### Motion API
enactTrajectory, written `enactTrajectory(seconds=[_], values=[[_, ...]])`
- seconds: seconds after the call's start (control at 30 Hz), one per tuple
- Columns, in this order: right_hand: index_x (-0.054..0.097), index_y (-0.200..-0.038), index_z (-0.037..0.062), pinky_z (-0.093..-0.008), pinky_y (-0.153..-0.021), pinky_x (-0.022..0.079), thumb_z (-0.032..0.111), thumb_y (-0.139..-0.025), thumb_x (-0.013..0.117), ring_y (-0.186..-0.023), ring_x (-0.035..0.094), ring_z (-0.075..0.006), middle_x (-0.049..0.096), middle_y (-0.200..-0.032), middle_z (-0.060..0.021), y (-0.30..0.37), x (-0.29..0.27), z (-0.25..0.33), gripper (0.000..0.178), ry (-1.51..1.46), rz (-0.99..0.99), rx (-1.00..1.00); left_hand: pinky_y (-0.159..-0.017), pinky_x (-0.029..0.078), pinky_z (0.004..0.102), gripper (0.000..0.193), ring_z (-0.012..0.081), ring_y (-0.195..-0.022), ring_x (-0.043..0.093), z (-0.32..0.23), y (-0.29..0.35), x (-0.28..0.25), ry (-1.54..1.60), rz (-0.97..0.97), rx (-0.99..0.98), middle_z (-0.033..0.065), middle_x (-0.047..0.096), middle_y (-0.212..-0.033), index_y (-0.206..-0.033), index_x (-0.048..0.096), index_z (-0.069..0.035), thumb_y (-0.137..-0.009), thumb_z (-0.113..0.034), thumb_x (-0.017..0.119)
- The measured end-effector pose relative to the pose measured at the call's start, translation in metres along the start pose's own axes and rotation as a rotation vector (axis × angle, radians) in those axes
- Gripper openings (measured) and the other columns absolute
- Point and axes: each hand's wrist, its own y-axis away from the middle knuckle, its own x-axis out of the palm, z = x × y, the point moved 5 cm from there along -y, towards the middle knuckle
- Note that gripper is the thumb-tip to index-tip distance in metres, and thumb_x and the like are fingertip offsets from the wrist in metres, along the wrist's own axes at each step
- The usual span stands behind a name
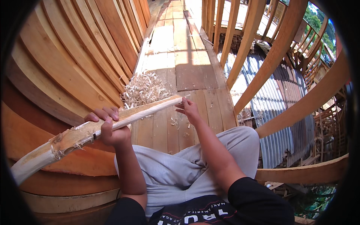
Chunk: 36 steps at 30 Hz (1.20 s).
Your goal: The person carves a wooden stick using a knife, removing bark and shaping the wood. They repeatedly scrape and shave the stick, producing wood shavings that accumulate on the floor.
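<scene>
A long pale wooden pole (152,108) slants across in front of me, from the lower left up to a narrower end near the middle. Its bark is stripped, and frayed fibres hang from a rough patch towards the left. My left hand (114,129) is wrapped round the pole, thumb on the near side and fingers over the far side. Just beside that thumb a small dark piece shows against the pole; I cannot make out what it is. At the narrow end, my right hand (190,110) pinches the tip between thumb and forefinger, its other fingers loosely curled.
A heap of curly wood shavings (146,89) lies on the plank floor (161,131) beyond the pole. Overlapping boards (67,56) form a wall at the left. Wooden railing bars (245,45) rise at the right, with corrugated metal roofing (277,108) below. My crossed legs are beneath my forearms.
</scene>
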Motion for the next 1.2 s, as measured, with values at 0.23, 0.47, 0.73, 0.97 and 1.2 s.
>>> enactTrajectory(seconds=[0.23, 0.47, 0.73, 0.97, 1.2], values=[[0.061, -0.112, -0.0032, -0.035, -0.075, 0.061, 0.028, -0.099, 0.053, -0.09, 0.066, -0.0201, 0.064, -0.102, -0.0102, -0.005, -0.011, 0.005, 0.035, -0.059, -0.181, -0.108, -0.066, 0.041, 0.0312, 0.032, 0.013, -0.059, 0.042, 0.014, 0.013, 0.006, -0.024, 0.012, -0.006, 0.0001, 0.038, -0.067, -0.091, 0.039, -0.016, -0.064, -0.005, 0.05], [0.064, -0.099, -0.0027, -0.0309, -0.068, 0.061, 0.024, -0.095, 0.061, -0.079, 0.065, -0.0156, 0.065, -0.09, -0.0071, -0.012, -0.03, 0.007, 0.028, 0.009, -0.332, -0.105, -0.066, 0.042, 0.0311, 0.031, 0.0129, -0.058, 0.042, 0.018, 0.02, 0.016, -0.016, 0.081, -0.024, -0.0001, 0.039, -0.067, -0.091, 0.038, -0.016, -0.066, -0.004, 0.051], [0.063, -0.095, -0.0015, -0.0306, -0.067, 0.061, 0.019, -0.091, 0.067, -0.08, 0.065, -0.0166, 0.065, -0.091, -0.0079, -0.015, -0.035, -0.01, 0.022, -0.143, -0.353, -0.022, -0.065, 0.041, 0.0309, 0.032, 0.0126, -0.059, 0.042, 0.02, 0.023, 0.016, -0.03, 0.074, -0.024, 0.0, 0.038, -0.067, -0.092, 0.038, -0.016, -0.065, -0.004, 0.051], [0.057, -0.094, -0.0008, -0.0306, -0.063, 0.06, 0.015, -0.087, 0.072, -0.077, 0.065, -0.0171, 0.064, -0.088, -0.0094, -0.009, -0.037, -0.006, 0.023, -0.103, -0.56, -0.06, -0.064, 0.04, 0.0305, 0.033, 0.0128, -0.059, 0.041, 0.025, 0.023, 0.013, -0.028, 0.079, -0.041, 0.0002, 0.038, -0.068, -0.093, 0.038, -0.016, -0.066, -0.004, 0.05], [0.055, -0.088, -0.001, -0.0307, -0.058, 0.057, 0.016, -0.087, 0.072, -0.069, 0.063, -0.017, 0.063, -0.083, -0.0109, -0.013, -0.051, -0.012, 0.023, 0.039, -0.672, -0.03, -0.063, 0.04, 0.0303, 0.033, 0.0127, -0.059, 0.042, 0.026, 0.027, 0.019, -0.022, 0.128, -0.044, 0.0002, 0.039, -0.068, -0.093, 0.038, -0.017, -0.066, -0.004, 0.051]])
